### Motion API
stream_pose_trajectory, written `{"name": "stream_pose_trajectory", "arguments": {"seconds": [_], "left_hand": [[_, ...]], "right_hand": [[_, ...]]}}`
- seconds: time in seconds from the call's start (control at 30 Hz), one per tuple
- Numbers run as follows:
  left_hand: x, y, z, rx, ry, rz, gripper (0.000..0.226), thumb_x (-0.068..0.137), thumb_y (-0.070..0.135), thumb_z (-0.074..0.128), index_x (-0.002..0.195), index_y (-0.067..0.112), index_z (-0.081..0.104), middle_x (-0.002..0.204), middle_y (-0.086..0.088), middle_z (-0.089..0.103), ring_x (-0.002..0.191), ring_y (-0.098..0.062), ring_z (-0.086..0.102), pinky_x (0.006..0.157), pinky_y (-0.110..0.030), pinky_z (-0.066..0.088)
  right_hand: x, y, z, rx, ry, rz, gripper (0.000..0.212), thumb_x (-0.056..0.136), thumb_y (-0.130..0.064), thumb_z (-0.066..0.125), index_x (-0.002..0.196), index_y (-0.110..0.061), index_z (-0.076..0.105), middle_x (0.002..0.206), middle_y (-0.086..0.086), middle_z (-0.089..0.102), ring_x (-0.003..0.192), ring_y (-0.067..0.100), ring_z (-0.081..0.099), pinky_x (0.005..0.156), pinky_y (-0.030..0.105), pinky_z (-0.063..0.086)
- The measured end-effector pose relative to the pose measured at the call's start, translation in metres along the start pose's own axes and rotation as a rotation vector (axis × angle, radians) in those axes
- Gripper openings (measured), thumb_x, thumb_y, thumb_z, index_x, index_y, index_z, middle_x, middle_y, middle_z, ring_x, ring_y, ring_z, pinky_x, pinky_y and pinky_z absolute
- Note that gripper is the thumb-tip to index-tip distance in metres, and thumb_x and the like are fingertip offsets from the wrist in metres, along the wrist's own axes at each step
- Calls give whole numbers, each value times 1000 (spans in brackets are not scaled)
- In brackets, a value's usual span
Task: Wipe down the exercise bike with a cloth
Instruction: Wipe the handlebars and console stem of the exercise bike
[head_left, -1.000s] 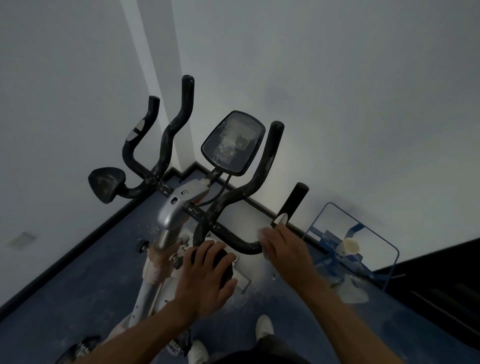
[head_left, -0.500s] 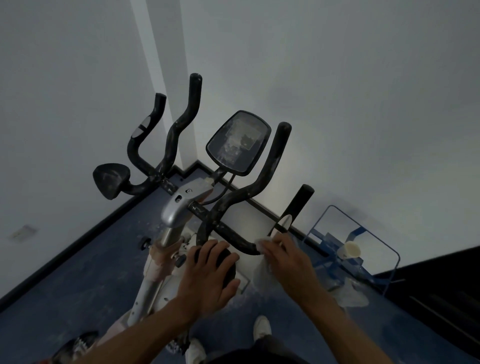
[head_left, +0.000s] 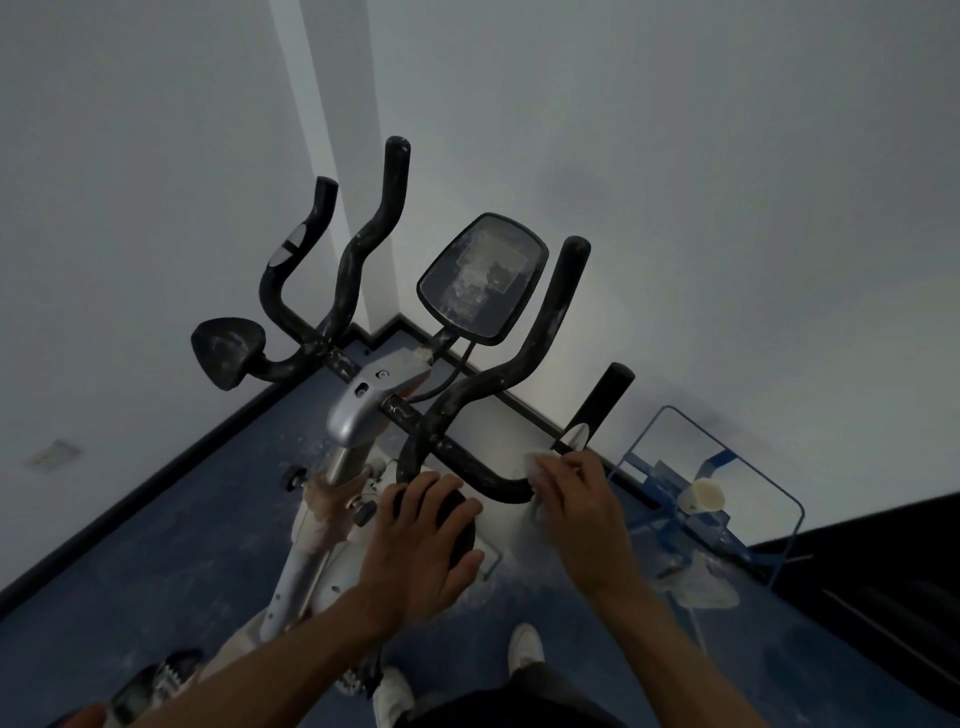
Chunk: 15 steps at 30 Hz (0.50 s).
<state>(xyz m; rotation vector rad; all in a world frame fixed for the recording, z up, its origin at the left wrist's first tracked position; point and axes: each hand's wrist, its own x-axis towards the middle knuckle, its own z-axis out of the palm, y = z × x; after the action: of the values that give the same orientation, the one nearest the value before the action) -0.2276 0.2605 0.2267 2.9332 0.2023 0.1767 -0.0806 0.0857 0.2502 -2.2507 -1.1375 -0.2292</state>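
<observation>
A dusty exercise bike (head_left: 363, 400) stands in the room's corner, with black curved handlebars and a dark console screen (head_left: 483, 278). My left hand (head_left: 421, 545) rests with spread fingers on the round black arm pad (head_left: 462, 525) at the near right. My right hand (head_left: 571, 499) grips a white cloth (head_left: 535, 460) around the bend of the right handlebar (head_left: 483, 478), just below its upright black grip (head_left: 602, 400). Most of the cloth is hidden under my fingers.
White walls close in behind and to the left of the bike. A blue wire-frame stand (head_left: 717, 499) holding a pale cup (head_left: 701, 496) sits on the blue floor to the right. My white shoes (head_left: 524, 647) show below. A second black pad (head_left: 226, 351) juts left.
My right hand with the cloth has slid slightly along the handlebar bend, toward the lower curve. My left hand stays on the pad. The view shifted a little.
</observation>
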Motion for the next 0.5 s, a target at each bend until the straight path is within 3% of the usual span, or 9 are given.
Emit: {"name": "stream_pose_trajectory", "arguments": {"seconds": [0.13, 0.23, 0.3, 0.37, 0.43, 0.5], "left_hand": [[0, 0, 0, -3, 13, 4, 49, 93, 58, 37, 120, 26, 63, 134, -7, 56, 128, -34, 47, 101, -50, 30], [0, 0, 1, -1, 9, 3, 50, 93, 58, 37, 119, 26, 64, 134, -7, 56, 128, -34, 47, 101, -50, 30], [0, 0, 0, -1, 7, 0, 49, 93, 58, 37, 120, 26, 63, 135, -7, 55, 129, -33, 47, 101, -50, 30], [0, 0, -1, -1, -1, -4, 49, 93, 58, 37, 120, 26, 63, 135, -7, 55, 129, -34, 46, 101, -50, 30], [0, 0, -1, 0, -4, -3, 49, 94, 57, 36, 121, 26, 63, 136, -6, 54, 130, -34, 45, 102, -50, 29], [0, 1, -1, -1, 7, 1, 49, 94, 56, 37, 121, 26, 63, 136, -6, 54, 130, -33, 44, 103, -49, 27]], "right_hand": [[-2, -6, 9, -75, -95, -90, 30, 94, -24, 61, 121, -11, 63, 111, 4, 51, 82, 9, 57, 68, 22, 58], [-10, -2, 9, -92, -159, -132, 33, 106, -34, 44, 121, -12, 64, 108, 0, 47, 76, 6, 52, 60, 21, 54], [-6, 5, 2, -121, -137, -117, 35, 105, -32, 39, 119, -12, 65, 110, 3, 51, 81, 9, 55, 64, 23, 56], [7, 10, -8, -155, -76, -99, 26, 98, -19, 53, 120, -9, 63, 114, 9, 56, 91, 17, 59, 73, 28, 59], [24, 17, -11, -172, -10, -89, 32, 85, -7, 73, 115, -5, 60, 111, 12, 59, 90, 24, 64, 75, 31, 60], [37, 19, -9, -223, -64, -111, 32, 81, -8, 80, 109, -8, 63, 106, 10, 63, 90, 21, 63, 78, 29, 57]]}}
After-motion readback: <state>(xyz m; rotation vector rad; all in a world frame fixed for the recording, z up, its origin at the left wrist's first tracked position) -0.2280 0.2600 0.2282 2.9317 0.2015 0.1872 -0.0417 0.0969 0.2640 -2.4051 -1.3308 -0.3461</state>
